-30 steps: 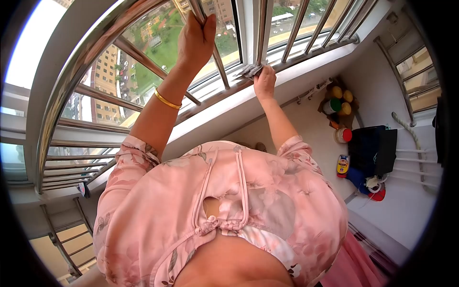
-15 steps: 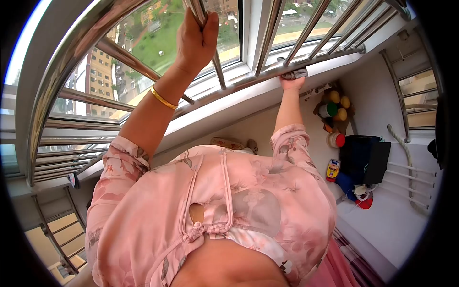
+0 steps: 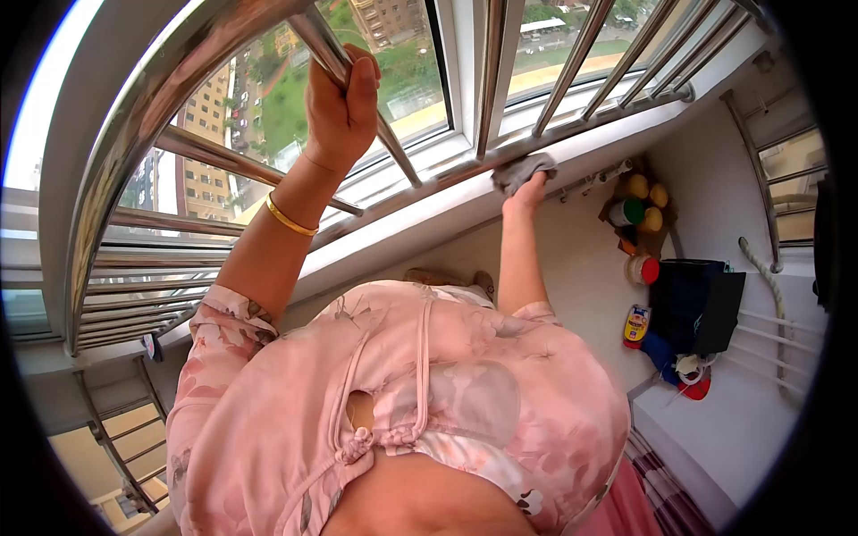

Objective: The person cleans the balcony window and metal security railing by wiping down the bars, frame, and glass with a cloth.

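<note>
My left hand [image 3: 341, 112], with a gold bangle [image 3: 290, 216] on its wrist, is wrapped round an upright metal bar [image 3: 322, 45] of the window guard. A crumpled grey cloth [image 3: 523, 173] is in my right hand [image 3: 527, 195], just below the lower metal rail [image 3: 447, 173] and over the white sill [image 3: 402, 225]. The cloth hides part of my right fingers.
Jars [image 3: 633, 213] stand in a box in the far corner. Nearer are a red-lidded jar [image 3: 643, 269], a yellow bottle [image 3: 636, 325] and a black bag [image 3: 693, 304]. A rope [image 3: 764, 277] hangs by the right wall. Shoes show below the sill.
My right hand moved right along the rail with the cloth, then came back a little left and lower. My left hand stays on the bar, slightly lower and further left in view.
</note>
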Demonstrator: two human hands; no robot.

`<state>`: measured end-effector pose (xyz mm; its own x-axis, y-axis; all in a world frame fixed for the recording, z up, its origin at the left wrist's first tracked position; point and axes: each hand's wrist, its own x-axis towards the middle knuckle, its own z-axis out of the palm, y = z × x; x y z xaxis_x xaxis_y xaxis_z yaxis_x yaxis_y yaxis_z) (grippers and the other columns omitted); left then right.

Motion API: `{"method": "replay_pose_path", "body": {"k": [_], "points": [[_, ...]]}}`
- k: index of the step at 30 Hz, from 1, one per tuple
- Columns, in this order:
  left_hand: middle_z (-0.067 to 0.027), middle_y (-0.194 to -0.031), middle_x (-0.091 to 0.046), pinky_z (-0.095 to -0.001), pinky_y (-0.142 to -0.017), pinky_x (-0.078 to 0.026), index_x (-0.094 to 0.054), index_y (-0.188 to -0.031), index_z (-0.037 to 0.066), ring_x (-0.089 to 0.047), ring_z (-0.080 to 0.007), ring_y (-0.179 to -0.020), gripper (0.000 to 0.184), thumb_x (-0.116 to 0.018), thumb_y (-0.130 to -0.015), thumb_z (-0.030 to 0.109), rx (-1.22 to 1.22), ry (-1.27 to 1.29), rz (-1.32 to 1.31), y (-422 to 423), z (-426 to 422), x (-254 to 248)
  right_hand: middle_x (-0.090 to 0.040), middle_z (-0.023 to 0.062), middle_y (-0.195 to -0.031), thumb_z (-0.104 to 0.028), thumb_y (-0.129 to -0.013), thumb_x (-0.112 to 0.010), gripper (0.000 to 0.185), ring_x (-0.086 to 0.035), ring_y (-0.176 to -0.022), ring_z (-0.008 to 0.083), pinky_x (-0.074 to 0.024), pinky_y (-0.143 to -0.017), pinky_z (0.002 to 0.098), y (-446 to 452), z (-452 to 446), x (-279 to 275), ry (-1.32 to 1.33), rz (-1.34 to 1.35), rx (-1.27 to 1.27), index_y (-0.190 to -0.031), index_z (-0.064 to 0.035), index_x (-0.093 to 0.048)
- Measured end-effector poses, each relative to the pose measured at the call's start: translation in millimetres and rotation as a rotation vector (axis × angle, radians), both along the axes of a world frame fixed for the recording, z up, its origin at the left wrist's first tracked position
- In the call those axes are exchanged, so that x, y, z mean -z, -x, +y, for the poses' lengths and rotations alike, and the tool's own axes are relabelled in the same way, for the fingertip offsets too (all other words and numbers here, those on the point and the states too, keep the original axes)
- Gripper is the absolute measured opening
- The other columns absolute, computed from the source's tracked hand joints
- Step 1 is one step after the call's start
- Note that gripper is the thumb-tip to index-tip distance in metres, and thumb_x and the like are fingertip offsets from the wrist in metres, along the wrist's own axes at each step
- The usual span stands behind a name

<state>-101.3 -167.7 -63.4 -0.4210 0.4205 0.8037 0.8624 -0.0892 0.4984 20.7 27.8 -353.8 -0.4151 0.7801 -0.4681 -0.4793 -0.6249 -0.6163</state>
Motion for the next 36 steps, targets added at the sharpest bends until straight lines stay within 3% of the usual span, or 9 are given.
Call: {"method": "replay_pose_path", "body": {"k": [3, 5, 7, 11, 16, 21, 27, 31, 36], "points": [[-0.0097, -0.073, -0.053, -0.0257, -0.058, -0.042, -0.038, -0.089, 0.002, -0.048, -0.0125, -0.061, 0.014, -0.041, -0.096, 0.014, 0.075, -0.079, -0.015, 1.7, 7.8, -0.1, -0.057, 0.0061, -0.111, -0.022, -0.088, -0.049, 0.036, -0.054, -0.094, 0.0188, -0.0430, -0.084, 0.0322, 3.6, 98.0, -16.7, -0.556, -0.213, 0.238, -0.118, -0.0027, -0.052], [-0.0054, -0.070, -0.053, -0.0233, -0.053, -0.041, -0.041, -0.088, 0.001, -0.047, -0.0105, -0.059, 0.018, -0.047, -0.095, 0.017, 0.108, -0.139, -0.021, 3.4, 7.8, 3.2, -0.047, 0.0226, -0.120, -0.024, -0.086, -0.053, 0.037, -0.045, -0.107, 0.0350, -0.0363, -0.094, 0.0395, 21.0, 111.7, -27.0, -1.131, -0.892, 0.243, -0.110, 0.0030, -0.057], [-0.0072, -0.071, -0.053, -0.0244, -0.055, -0.042, -0.040, -0.089, 0.002, -0.048, -0.0113, -0.060, 0.017, -0.045, -0.095, 0.016, 0.084, -0.111, -0.021, 1.4, 7.8, 1.8, -0.038, 0.0301, -0.125, -0.019, -0.085, -0.055, 0.037, -0.041, -0.111, 0.0439, -0.0351, -0.096, 0.0440, 28.1, 76.7, -21.5, -1.303, -0.971, 0.230, -0.115, 0.0020, -0.053], [-0.0098, -0.076, -0.054, -0.0251, -0.058, -0.043, -0.037, -0.090, 0.003, -0.049, -0.0122, -0.063, 0.014, -0.041, -0.096, 0.015, -0.008, -0.025, -0.045, -3.7, 1.8, 2.9, -0.039, 0.0263, -0.121, -0.014, -0.085, -0.054, 0.041, -0.041, -0.111, 0.0404, -0.0347, -0.097, 0.0426, 18.5, -39.2, 16.0, -0.695, -0.327, 0.107, -0.123, 0.0003, -0.047], [-0.0078, -0.076, -0.055, -0.0234, -0.057, -0.044, -0.039, -0.089, 0.002, -0.050, -0.0103, -0.062, 0.016, -0.044, -0.096, 0.016, -0.028, -0.029, -0.029, 4.2, 2.6, 10.1, -0.036, 0.0261, -0.124, -0.019, -0.080, -0.063, 0.037, -0.034, -0.117, 0.0429, -0.0257, -0.100, 0.0508, 5.1, -53.7, -20.9, -1.513, -0.682, 0.098, -0.112, -0.0029, -0.056], [-0.0088, -0.075, -0.056, -0.0285, -0.057, -0.043, -0.046, -0.095, 0.000, -0.052, -0.0151, -0.063, 0.020, -0.050, -0.093, 0.020, -0.009, -0.093, -0.112, 4.9, 1.6, 13.9, -0.043, 0.0237, -0.116, -0.021, -0.077, -0.060, 0.024, -0.038, -0.105, 0.0403, -0.0310, -0.093, 0.0499, 24.7, -3.2, -29.4, -1.411, -0.994, 0.256, -0.087, 0.0010, -0.064], [-0.0118, -0.062, -0.048, -0.0375, -0.049, -0.038, -0.047, -0.095, 0.001, -0.047, -0.0240, -0.053, 0.022, -0.052, -0.090, 0.021, -0.236, -0.037, -0.085, -6.0, 6.1, 7.5, -0.044, 0.0233, -0.111, -0.018, -0.083, -0.058, 0.032, -0.043, -0.099, 0.0398, -0.0364, -0.089, 0.0471, -14.9, -100.1, -25.4, -1.145, -0.654, -0.287, -0.107, 0.0029, -0.052], [-0.0145, -0.059, -0.048, -0.0408, -0.047, -0.037, -0.047, -0.091, 0.000, -0.048, -0.0297, -0.050, 0.023, -0.054, -0.089, 0.022, -0.235, -0.059, -0.140, -4.9, 8.2, 10.3, -0.043, 0.0230, -0.120, -0.010, -0.081, -0.059, 0.032, -0.040, -0.112, 0.0365, -0.0338, -0.094, 0.0465, -20.0, -155.3, -47.4, -1.793, -0.639, -0.222, -0.111, 0.0002, -0.054], [-0.0179, -0.057, -0.050, -0.0436, -0.046, -0.037, -0.047, -0.087, 0.000, -0.050, -0.0362, -0.050, 0.024, -0.056, -0.088, 0.022, -0.332, 0.000, -0.038, 0.3, 7.9, 8.6, -0.053, 0.0136, -0.117, -0.018, -0.076, -0.057, 0.028, -0.043, -0.116, 0.0301, -0.0349, -0.092, 0.0456, 18.8, -104.0, -65.7, -1.982, -1.042, -0.428, -0.098, -0.0019, -0.061]]}}
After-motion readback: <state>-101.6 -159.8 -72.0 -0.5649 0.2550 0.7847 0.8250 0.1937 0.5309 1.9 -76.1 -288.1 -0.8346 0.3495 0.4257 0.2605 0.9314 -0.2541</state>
